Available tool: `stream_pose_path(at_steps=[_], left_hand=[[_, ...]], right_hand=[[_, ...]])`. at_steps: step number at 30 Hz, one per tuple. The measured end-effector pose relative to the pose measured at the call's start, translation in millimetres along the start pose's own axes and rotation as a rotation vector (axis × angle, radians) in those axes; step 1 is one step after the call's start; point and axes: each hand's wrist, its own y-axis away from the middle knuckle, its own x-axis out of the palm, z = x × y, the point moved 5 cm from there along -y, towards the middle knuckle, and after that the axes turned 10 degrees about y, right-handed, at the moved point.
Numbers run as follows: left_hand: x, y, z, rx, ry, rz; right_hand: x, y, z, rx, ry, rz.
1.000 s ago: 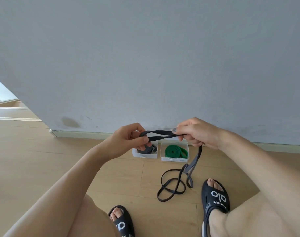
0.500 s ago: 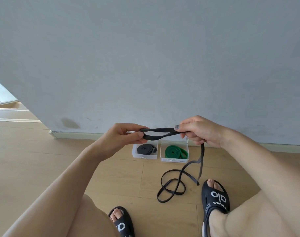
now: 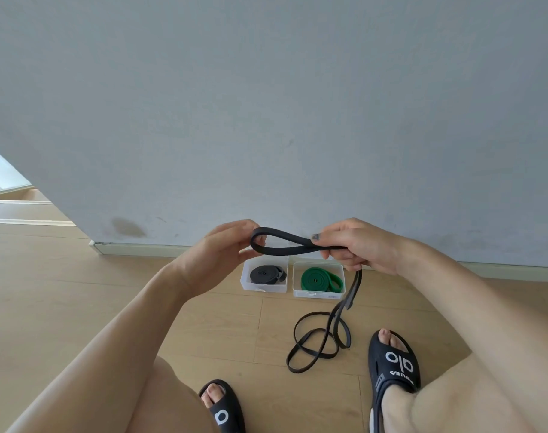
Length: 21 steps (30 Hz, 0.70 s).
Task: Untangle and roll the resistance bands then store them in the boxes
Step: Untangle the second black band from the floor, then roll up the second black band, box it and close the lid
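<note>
1. Up front, the left hand (image 3: 216,254) curls its fingers and thumb round the rounded end of a folded loop in the black resistance band (image 3: 285,245), pinching it.
2. Just across that loop, the right hand (image 3: 357,245) clamps thumb and fingers on the two strands where they meet.
3. Below the right fingers, the rest of the band hangs down and lies in loose tangled loops on the wooden floor (image 3: 79,292).
4. Beneath the hands, two white boxes sit side by side near the wall (image 3: 266,104): the left box (image 3: 247,281) holds a rolled dark grey band (image 3: 266,274), the right box (image 3: 316,294) a rolled green band (image 3: 319,279).
5. Nearest the viewer, two black slides show, the right slide (image 3: 394,364) beside the floor loops, the left slide (image 3: 224,410) at the bottom edge.
</note>
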Motion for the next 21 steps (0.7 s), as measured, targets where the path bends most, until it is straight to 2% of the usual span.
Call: stream_pose_path(at_steps=[4,8,9,11,13,15,17,21], left_hand=[[-2.2,-0.4,-3.7,0.102,-0.171,-0.101],[10.3,-0.9,-18.0,0.246,-0.287,-0.19],[14.6,-1.3,-19.7,0.264,-0.315,-0.186],[19.5,-2.6,-19.4,0.285,-0.425,-0.188],[21.1,-4.2,-16.7,0.292,-0.532,-0.211],[20.3,-7.0,-13.7,0.289,-0.595,-0.238],[21.3,-9.7,-11.6,0.301,-0.653,-0.237],[23.8,-15.3,-11.3,0.422,-0.802,-0.253]], right_hand=[[8.1,-6.6,-2.0,-0.015,0.086,-0.016],[32.5,-11.1,0.0,0.058,0.162,0.098],[35.7,-12.6,0.1,0.073,0.253,0.097],[32.6,-17.2,2.2,0.075,0.405,-0.007],[20.3,-21.7,5.0,0.066,0.302,-0.179],[12.6,-20.6,9.2,0.044,0.015,-0.261],[11.9,-16.9,17.2,0.004,-0.124,-0.263],[22.5,-15.1,26.1,-0.022,-0.124,-0.222]])
